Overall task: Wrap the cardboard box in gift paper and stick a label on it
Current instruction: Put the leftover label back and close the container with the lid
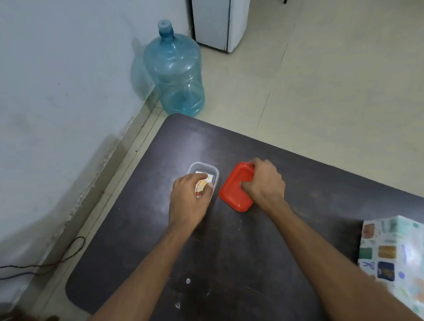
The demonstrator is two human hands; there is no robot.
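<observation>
The box wrapped in patterned gift paper stands at the right edge of the dark table. Near the table's far corner sits a small clear plastic container with white label cards inside. My left hand reaches into it and pinches a label with a red and cream print. Right of the container lies its red lid, tilted, gripped along its right side by my right hand.
A large blue water jug stands on the tiled floor beyond the table's far corner. A white appliance is behind it. The wall runs along the left, with a black cable on the floor.
</observation>
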